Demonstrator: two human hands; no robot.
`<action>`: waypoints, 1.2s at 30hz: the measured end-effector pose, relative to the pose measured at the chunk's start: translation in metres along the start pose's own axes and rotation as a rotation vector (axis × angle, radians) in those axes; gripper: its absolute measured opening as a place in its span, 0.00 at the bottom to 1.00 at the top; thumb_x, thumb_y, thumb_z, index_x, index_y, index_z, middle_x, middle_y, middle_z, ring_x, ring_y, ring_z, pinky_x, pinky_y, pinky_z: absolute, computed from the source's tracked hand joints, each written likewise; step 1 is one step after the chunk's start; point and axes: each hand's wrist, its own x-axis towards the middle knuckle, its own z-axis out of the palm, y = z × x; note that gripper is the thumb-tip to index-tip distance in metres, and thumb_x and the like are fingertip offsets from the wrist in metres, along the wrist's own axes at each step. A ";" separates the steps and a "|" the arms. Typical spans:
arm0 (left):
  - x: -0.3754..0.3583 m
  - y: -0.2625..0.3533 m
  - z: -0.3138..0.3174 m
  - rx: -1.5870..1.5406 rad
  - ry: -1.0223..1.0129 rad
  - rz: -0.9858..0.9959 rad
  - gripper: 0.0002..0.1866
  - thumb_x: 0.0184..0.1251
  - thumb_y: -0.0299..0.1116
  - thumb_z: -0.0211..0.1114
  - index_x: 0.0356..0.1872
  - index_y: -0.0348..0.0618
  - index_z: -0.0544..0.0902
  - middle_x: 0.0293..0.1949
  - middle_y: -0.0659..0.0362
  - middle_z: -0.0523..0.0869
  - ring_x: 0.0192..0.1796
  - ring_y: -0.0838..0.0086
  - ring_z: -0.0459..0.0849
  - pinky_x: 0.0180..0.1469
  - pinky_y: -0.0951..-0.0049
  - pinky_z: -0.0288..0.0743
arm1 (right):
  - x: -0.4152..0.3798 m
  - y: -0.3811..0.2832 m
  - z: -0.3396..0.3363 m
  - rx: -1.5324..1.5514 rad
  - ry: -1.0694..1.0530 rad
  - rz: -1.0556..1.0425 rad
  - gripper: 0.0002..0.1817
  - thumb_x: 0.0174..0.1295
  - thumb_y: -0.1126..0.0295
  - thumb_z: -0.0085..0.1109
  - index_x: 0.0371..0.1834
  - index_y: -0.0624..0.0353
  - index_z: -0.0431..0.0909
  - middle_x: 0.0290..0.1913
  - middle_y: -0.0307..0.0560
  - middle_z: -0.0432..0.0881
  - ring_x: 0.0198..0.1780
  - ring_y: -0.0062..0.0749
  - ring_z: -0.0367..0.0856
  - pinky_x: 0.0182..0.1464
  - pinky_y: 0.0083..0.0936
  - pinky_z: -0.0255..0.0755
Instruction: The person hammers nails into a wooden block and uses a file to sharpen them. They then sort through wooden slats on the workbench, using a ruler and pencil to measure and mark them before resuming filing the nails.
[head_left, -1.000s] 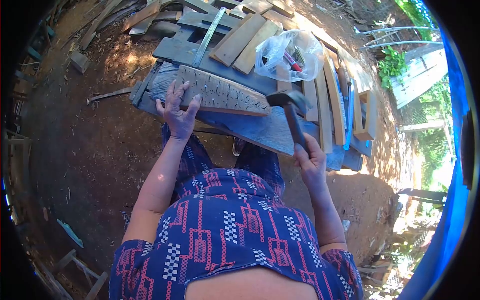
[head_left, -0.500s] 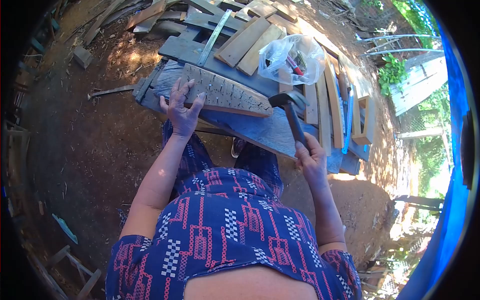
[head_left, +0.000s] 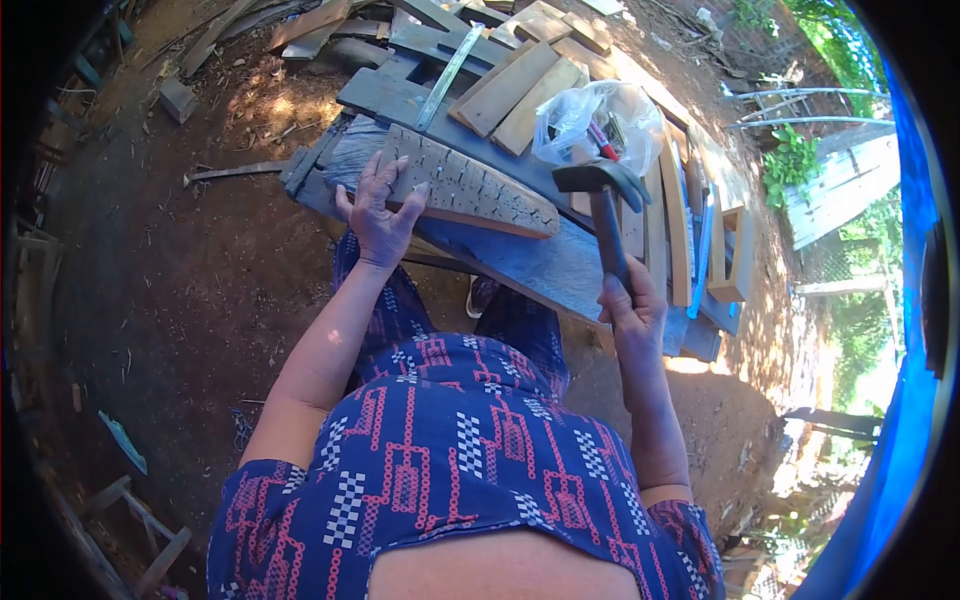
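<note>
No text, number, brand or sign can be read; any marks on the metal strip [head_left: 449, 78] or on the red item [head_left: 607, 149] in the clear plastic bag [head_left: 572, 118] are too small to make out.

Around me is an outdoor workplace for wood, on bare brown earth [head_left: 180, 330]. The cut boards [head_left: 505, 90] and the metal ruler [head_left: 450, 78] on a rough bench [head_left: 530, 265], and also a hammer [head_left: 604, 208], show this; green leaves [head_left: 785, 165] nearby show the open air.
</note>
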 end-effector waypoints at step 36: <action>0.001 -0.005 0.002 0.017 0.031 0.008 0.24 0.54 0.48 0.72 0.52 0.54 0.84 0.61 0.55 0.79 0.69 0.68 0.72 0.72 0.37 0.35 | 0.018 -0.029 0.039 -0.025 -0.052 -0.235 0.16 0.68 0.68 0.60 0.58 0.57 0.77 0.28 0.42 0.77 0.31 0.23 0.74 0.38 0.24 0.70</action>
